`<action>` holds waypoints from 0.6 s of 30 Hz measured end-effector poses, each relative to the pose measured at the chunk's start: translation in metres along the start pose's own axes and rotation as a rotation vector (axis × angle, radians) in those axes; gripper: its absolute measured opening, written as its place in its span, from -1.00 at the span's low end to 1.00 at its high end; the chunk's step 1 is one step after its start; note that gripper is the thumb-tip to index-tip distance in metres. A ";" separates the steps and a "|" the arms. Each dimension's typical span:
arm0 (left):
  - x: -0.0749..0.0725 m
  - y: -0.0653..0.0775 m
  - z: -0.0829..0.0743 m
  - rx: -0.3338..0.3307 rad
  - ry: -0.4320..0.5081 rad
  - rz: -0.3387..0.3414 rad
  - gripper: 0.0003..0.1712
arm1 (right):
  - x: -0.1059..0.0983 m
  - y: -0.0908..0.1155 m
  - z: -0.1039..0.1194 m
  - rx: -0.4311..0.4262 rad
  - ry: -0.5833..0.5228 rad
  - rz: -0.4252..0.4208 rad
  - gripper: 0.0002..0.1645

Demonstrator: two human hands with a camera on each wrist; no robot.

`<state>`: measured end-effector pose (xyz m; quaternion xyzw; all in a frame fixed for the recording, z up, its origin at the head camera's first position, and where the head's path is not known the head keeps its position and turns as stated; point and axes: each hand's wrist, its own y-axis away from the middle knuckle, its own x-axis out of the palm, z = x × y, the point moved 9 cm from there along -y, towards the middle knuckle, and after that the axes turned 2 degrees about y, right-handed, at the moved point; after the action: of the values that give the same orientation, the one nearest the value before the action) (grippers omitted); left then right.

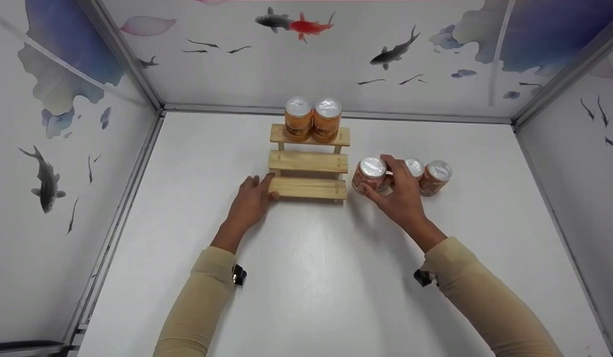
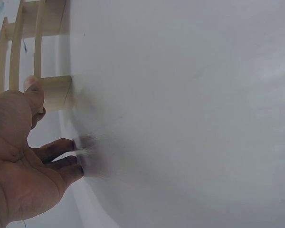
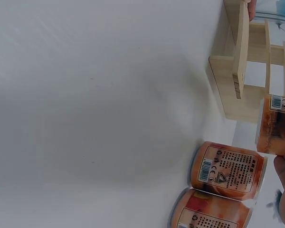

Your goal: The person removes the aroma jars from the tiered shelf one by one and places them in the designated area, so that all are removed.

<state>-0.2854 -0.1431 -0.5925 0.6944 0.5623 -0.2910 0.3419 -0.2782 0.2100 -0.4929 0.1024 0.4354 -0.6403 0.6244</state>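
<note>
A three-step wooden rack (image 1: 308,187) stands on the white table. My left hand (image 1: 249,201) pinches the left end of its lowest step between thumb and index finger, with the other fingertips near the tabletop in the left wrist view. To the right of the rack, my right hand (image 1: 400,196) grips an orange can (image 1: 372,167) with a silver lid. In the right wrist view this can (image 3: 275,126) is raised off the table. Two similar cans, one nearer (image 1: 413,167) and one farther right (image 1: 435,177), stand on the table beside that hand, the former partly hidden by it.
On the top step two orange cans, a left one (image 1: 298,119) and a right one (image 1: 327,120), stand side by side. White panels printed with fish enclose the table (image 1: 306,277) at the back and both sides.
</note>
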 end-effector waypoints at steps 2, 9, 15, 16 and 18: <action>0.000 0.000 0.000 -0.003 -0.001 0.002 -0.25 | -0.001 0.002 -0.002 0.004 -0.005 0.002 -0.05; 0.001 -0.001 0.000 -0.002 -0.016 0.000 -0.26 | -0.005 0.011 -0.009 0.016 -0.004 -0.002 0.00; 0.001 -0.002 0.000 0.008 -0.031 -0.005 -0.27 | -0.005 0.017 -0.015 0.017 0.010 0.001 0.01; 0.001 -0.002 -0.001 0.009 -0.032 -0.007 -0.27 | -0.005 0.018 -0.016 0.021 0.014 0.004 0.02; 0.001 -0.002 0.000 0.013 -0.031 -0.006 -0.27 | -0.004 0.020 -0.018 0.027 0.013 0.014 0.01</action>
<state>-0.2874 -0.1421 -0.5934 0.6903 0.5573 -0.3063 0.3452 -0.2670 0.2287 -0.5097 0.1180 0.4299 -0.6410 0.6248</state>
